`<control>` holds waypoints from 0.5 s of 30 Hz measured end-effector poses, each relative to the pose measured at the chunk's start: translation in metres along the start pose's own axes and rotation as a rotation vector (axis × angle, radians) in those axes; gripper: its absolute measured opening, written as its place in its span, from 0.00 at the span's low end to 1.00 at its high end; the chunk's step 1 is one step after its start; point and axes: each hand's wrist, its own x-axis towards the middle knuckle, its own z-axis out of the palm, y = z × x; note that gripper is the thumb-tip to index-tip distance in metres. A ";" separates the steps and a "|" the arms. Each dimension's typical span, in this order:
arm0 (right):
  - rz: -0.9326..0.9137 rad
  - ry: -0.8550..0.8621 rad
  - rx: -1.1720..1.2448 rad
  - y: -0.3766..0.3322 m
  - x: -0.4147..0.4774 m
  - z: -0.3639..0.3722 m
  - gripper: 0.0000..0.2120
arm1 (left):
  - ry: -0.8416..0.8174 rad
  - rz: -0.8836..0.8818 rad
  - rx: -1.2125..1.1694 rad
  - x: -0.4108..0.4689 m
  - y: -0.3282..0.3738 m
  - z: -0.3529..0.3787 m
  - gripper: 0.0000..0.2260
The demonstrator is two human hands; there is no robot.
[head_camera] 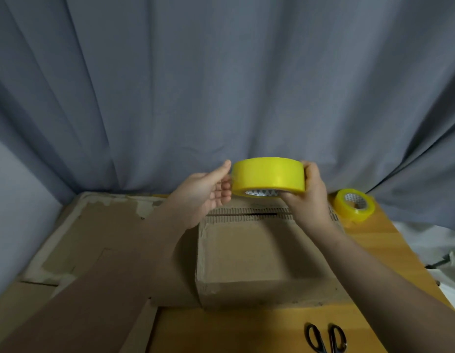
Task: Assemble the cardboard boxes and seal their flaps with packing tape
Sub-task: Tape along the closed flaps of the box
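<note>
A yellow roll of packing tape (268, 175) is held in the air, lying flat, above the far edge of a cardboard box (246, 256). The right hand (310, 197) grips the roll at its three o'clock side, fingers curled under the rim and thumb over the top. The left hand (206, 192) is at the roll's nine o'clock, palm turned up, fingers loosely spread, tips just beside the tape; whether they touch is unclear. Both forearms reach in from six o'clock. The box sits on a wooden counter (221, 332), its top flaps closed with a slit between them. A second yellow roll (353, 205) lies at the box's two o'clock, scissors (325, 337) at five o'clock, flattened cardboard (106, 238) at nine o'clock.
</note>
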 end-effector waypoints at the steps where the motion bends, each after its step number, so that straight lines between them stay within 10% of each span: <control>1: -0.008 -0.011 -0.009 -0.001 0.001 0.000 0.24 | -0.009 -0.011 -0.008 0.001 0.001 0.000 0.10; 11: -0.085 -0.343 -0.184 -0.034 0.027 -0.026 0.30 | 0.364 0.217 0.209 0.014 0.010 -0.047 0.11; 15: -0.367 -0.655 -0.733 -0.043 0.041 -0.020 0.31 | 0.395 0.164 0.298 0.015 -0.026 -0.079 0.14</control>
